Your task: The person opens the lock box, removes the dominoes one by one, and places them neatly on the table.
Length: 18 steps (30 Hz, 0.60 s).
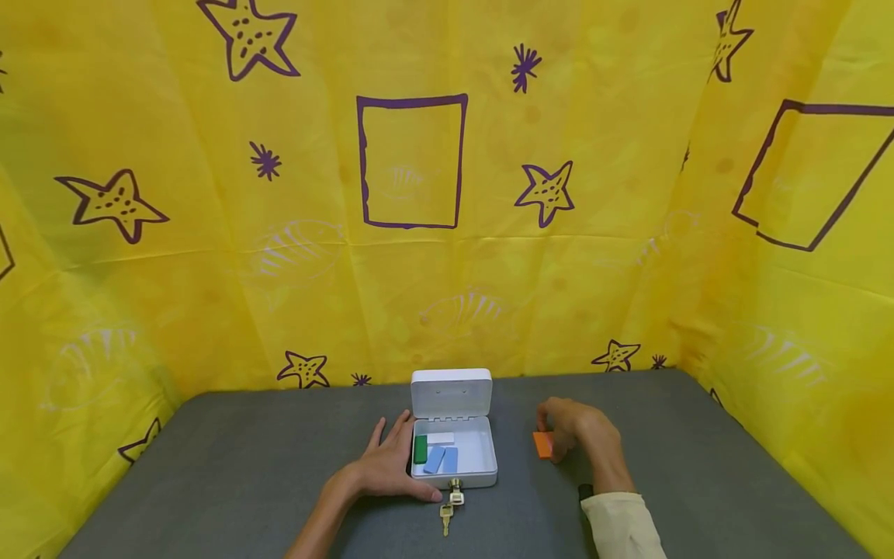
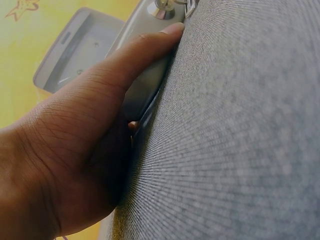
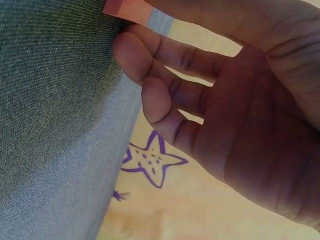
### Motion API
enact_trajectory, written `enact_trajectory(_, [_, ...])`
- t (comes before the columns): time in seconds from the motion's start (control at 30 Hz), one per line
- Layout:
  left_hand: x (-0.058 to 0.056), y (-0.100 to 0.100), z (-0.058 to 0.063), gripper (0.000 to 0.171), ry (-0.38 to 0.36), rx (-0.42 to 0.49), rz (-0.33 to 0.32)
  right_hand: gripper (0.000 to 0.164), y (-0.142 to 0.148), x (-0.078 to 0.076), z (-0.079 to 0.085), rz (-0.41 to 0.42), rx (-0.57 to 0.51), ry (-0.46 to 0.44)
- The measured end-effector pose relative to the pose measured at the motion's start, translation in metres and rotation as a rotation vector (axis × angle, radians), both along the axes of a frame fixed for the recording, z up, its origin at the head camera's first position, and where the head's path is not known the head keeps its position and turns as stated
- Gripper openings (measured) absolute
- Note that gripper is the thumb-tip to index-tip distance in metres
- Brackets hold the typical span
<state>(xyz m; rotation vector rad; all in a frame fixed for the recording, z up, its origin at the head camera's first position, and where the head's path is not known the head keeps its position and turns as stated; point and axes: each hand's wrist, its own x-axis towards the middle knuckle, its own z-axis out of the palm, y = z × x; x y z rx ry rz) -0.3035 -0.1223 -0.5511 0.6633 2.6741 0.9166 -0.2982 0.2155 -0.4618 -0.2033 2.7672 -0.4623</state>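
Observation:
A white metal cash box (image 1: 478,481) stands on the table, its lid (image 1: 452,394) raised. Inside lie a green block (image 1: 420,449), a white block (image 1: 441,439) and two light-blue blocks (image 1: 450,461). My left hand (image 1: 384,467) rests against the box's left side, fingers extended and thumb along the front wall; in the left wrist view the box hides those fingers. To the right of the box, my right hand (image 1: 576,423) pinches an orange block (image 1: 542,446) at the tabletop. In the right wrist view only part of that orange block (image 3: 131,10) shows, by the thumb.
A key sits in the box's front lock, and a second key (image 1: 445,519) hangs below it toward the table. Grey cloth covers the table (image 1: 244,466). Yellow curtains (image 1: 419,272) with purple starfish drawings enclose the back and sides.

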Motion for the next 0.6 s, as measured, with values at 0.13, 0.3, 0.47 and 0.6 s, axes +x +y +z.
enact_trajectory(0.13, [0.0, 0.0, 0.0, 0.137, -0.003, 0.011, -0.004, 0.037, 0.0, 0.0, 0.0, -0.023, -0.007, -0.016])
enact_trajectory(0.3, [-0.001, 0.0, -0.001, 0.138, -0.016, -0.002, 0.005, 0.036, 0.0, 0.003, 0.002, -0.04, -0.003, -0.026])
enact_trajectory(0.47, [-0.001, 0.0, -0.004, 0.138, -0.01, -0.002, 0.015, 0.041, 0.0, 0.006, 0.007, -0.047, -0.013, -0.032])
enact_trajectory(0.6, [-0.003, -0.001, -0.006, 0.137, -0.006, -0.006, 0.011, 0.049, -0.001, 0.006, 0.011, -0.028, -0.039, -0.029])
